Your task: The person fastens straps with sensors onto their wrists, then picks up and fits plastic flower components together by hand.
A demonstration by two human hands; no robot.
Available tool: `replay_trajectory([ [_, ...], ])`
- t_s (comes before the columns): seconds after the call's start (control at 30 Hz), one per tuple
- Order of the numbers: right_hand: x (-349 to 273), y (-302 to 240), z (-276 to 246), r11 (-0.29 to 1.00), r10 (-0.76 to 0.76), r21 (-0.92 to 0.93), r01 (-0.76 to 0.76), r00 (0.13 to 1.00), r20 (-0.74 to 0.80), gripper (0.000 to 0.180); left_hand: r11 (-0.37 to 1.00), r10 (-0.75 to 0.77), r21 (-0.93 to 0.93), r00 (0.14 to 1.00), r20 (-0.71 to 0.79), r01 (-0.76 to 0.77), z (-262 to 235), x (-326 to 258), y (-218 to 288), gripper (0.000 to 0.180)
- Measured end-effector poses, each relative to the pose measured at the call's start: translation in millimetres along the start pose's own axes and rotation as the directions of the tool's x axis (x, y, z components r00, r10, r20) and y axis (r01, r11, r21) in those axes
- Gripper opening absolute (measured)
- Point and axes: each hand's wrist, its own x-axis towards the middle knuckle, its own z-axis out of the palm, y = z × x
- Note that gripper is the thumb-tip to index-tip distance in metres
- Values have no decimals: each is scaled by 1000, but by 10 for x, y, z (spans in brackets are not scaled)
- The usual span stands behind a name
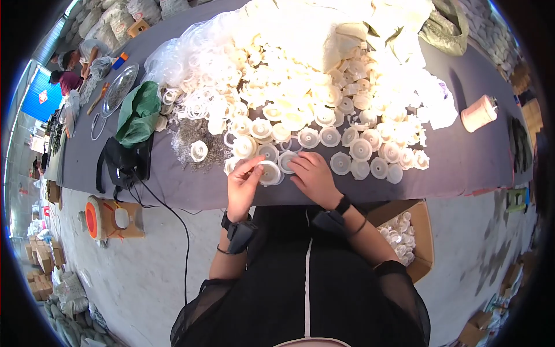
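Note:
My left hand pinches the rim of a round white plastic cap near the table's front edge. Just right of it, the fingertips of my right hand close on a second white plastic disc; its far side is partly covered by the fingers. A big heap of similar cream-white plastic parts spreads beyond both hands, its back washed out by glare. Left of the heap lies a pile of small clear pieces with one white cap on top.
A green bag and a black bag with a cable sit on the left. A cone of thread stands at the right. Below the table are a cardboard box of white parts and an orange-and-tan stool. People sit at the far left.

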Motion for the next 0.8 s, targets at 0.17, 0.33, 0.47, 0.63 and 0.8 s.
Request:
replay_trajectory([
  [0.17,3,50,72,994,110,35,-107,987,-116,18,997,41,58,999,24,-42,-36,-51,1,19],
  [0.33,-73,-35,33,529,632,694,-488,773,62,7,997,65,-53,994,87,-60,72,-82,92,17],
  [0.47,-112,-50,-142,115,636,861,-495,702,319,11,976,-130,-149,971,200,161,136,-87,213,18],
  [0.63,-135,-128,-169,-195,558,891,-409,701,444,12,964,-131,-191,955,266,186,282,-108,196,17],
  [0.8,-159,-178,-218,-333,504,873,-356,715,484,13,976,-86,-184,981,177,119,316,-136,147,13],
])
